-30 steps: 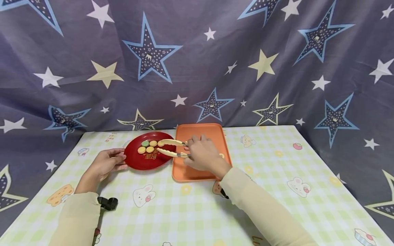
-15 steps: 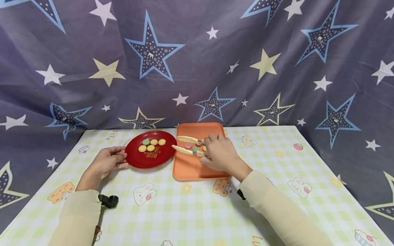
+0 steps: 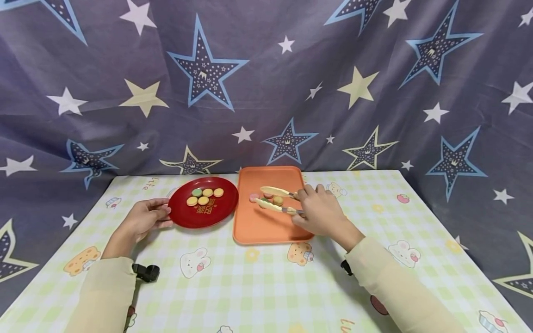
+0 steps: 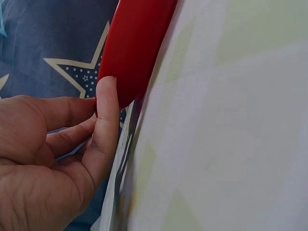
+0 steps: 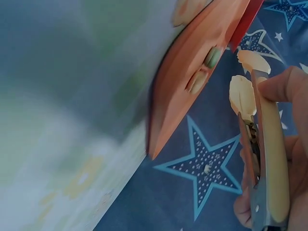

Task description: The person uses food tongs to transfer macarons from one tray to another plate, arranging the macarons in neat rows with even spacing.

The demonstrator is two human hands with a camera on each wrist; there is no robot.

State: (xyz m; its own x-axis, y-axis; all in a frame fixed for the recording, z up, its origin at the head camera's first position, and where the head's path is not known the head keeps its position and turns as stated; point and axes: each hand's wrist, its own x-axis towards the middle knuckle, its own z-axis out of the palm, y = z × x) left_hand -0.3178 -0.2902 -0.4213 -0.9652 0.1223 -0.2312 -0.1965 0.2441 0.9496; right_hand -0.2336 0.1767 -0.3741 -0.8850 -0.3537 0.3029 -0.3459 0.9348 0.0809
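Note:
My left hand [image 3: 145, 219] pinches the left rim of the red plate [image 3: 200, 218]; the left wrist view shows thumb and fingers at its edge [image 4: 132, 53]. Four yellow macarons [image 3: 218, 192] and a green one [image 3: 197, 192] lie on the plate. My right hand [image 3: 322, 210] grips cream-tipped tongs [image 3: 276, 206], also seen in the right wrist view [image 5: 274, 159]. The tong tips are apart with nothing between them, over the orange tray [image 3: 266, 231]. Beneath them lie a pink macaron [image 3: 253, 198], a yellow one [image 3: 277, 200] and others partly covered.
The tray stands just right of the plate on a green checked tablecloth [image 3: 208, 296] with printed cartoon figures. A dark curtain with stars [image 3: 258, 92] hangs behind the table's back edge. Black wrist straps show at both sleeves.
My right hand has moved right with the tongs, from over the plate to over the tray. A yellow macaron at the tong tips a second ago now lies free on the plate. My left hand stays put.

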